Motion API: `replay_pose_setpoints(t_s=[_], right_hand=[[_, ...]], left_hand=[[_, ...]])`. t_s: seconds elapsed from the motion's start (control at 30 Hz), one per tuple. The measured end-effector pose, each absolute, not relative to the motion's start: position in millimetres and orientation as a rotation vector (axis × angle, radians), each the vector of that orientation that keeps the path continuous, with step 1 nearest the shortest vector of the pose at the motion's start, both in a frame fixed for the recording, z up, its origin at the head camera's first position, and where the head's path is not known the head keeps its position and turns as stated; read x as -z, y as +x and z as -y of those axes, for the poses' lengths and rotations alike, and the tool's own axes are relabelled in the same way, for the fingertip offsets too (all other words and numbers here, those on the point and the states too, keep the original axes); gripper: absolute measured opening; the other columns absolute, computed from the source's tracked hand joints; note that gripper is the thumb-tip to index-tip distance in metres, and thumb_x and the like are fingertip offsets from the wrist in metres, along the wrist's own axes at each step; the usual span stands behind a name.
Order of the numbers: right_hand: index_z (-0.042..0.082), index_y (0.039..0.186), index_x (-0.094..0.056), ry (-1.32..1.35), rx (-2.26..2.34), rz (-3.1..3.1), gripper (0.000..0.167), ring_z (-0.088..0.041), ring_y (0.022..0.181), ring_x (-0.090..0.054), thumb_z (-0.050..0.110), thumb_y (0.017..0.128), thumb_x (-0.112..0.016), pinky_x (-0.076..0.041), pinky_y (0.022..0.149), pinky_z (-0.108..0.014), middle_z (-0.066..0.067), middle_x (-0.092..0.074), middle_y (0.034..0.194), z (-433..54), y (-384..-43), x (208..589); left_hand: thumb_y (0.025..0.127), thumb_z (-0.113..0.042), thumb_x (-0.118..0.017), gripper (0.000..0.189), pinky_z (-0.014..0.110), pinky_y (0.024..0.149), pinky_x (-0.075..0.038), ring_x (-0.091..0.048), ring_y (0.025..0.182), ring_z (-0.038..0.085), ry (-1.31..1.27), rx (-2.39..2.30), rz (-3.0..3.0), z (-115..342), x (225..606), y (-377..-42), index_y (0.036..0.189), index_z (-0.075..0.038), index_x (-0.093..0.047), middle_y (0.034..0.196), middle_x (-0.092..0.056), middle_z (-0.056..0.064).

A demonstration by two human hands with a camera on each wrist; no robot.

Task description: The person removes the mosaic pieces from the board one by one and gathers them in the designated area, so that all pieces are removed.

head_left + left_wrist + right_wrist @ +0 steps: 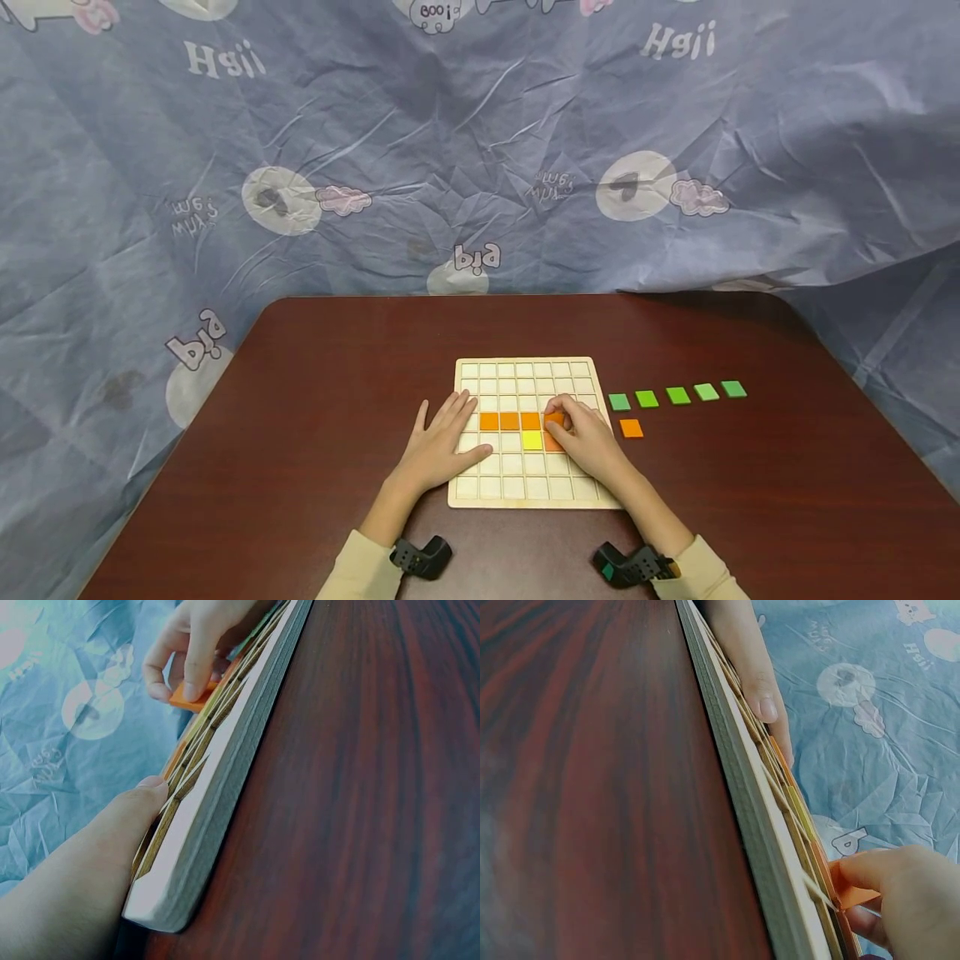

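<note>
A pale wooden grid board lies on the table. Three orange square tiles sit in a row of its cells, with a yellow tile below the rightmost of them and a darker orange tile beside the yellow one. My right hand pinches another orange tile between thumb and fingers, just over the board; in the left wrist view this tile looks tilted. My left hand rests with spread fingers on the board's left edge, the thumb lying on the grid.
Right of the board, several green tiles lie in a row on the dark red-brown table, and one loose orange tile lies in front of them. Behind the table hangs a blue printed cloth. Each wrist wears a black camera.
</note>
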State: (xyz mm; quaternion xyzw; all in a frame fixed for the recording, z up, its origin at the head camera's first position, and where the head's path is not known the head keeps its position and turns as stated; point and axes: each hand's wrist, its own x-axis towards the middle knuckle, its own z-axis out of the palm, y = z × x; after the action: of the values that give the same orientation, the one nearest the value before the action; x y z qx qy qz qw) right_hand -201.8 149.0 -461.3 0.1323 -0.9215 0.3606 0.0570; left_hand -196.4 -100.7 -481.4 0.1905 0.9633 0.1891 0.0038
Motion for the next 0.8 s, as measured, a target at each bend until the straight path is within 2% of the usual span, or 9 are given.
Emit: replay_pose_setpoints(t_s=[0.2, 0.4, 0.8], right_hand=[[0.019, 0.099, -0.056, 0.357, -1.252, 2.788, 0.014, -0.009, 0.056, -0.039, 0.019, 0.086, -0.062, -0.034, 0.052, -0.021, 0.002, -0.045, 0.065, -155, -201, 449], [0.016, 0.105, -0.058, 0.279, -1.342, 2.757, 0.019, -0.008, 0.059, -0.042, 0.021, 0.087, -0.061, -0.036, 0.053, -0.02, 0.001, -0.048, 0.067, -172, -196, 441], [0.011, 0.106, -0.06, 0.205, -1.118, 2.719, 0.019, -0.003, 0.059, -0.041, 0.017, 0.088, -0.059, -0.036, 0.051, -0.02, -0.001, -0.052, 0.071, -233, -183, 442]], left_hand=[[0.083, -0.068, -0.038, 0.08, 0.053, 0.111, 0.002, -0.013, 0.142, 0.012, 0.586, -0.603, -3.013, 101, 480, -196, 0.146, -0.024, -0.02, 0.153, -0.016, -0.005], [0.082, -0.068, -0.038, 0.08, 0.054, 0.111, 0.001, -0.013, 0.142, 0.012, 0.592, -0.589, -3.018, 101, 480, -196, 0.146, -0.024, -0.019, 0.153, -0.016, -0.005], [0.083, -0.067, -0.039, 0.08, 0.054, 0.111, 0.001, -0.014, 0.142, 0.013, 0.606, -0.614, -3.016, 100, 477, -195, 0.146, -0.022, -0.021, 0.153, -0.017, -0.004]])
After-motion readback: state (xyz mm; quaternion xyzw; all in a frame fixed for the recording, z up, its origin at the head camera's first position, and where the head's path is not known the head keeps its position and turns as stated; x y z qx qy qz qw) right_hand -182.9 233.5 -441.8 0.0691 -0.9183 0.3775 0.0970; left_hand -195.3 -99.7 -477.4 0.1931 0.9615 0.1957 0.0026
